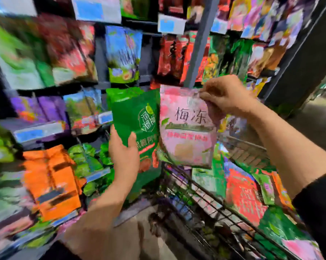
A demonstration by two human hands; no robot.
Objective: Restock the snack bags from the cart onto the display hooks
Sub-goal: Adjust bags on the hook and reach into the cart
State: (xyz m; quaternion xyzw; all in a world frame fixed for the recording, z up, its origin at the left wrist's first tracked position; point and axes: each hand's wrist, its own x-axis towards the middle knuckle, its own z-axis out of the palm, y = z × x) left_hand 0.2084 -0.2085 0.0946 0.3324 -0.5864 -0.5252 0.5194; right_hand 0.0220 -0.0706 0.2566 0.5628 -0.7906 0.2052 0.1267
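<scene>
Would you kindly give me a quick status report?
Left hand holds green bag. Right hand pinches pink bag by its top. Nothing in the way.

green snack bag (135,117), pink bag (186,128) (black lettering), orange packets (51,179)

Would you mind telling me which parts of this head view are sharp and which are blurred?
Head view: the green snack bag and pink snack bag in the hands are fairly sharp, print legible; the hanging orange bags at left smear with motion blur; the wire cart is blocky and smeared.

single head-worn view, facing forward and down, close to hands, display hooks (83,87), cart (205,199)
</scene>
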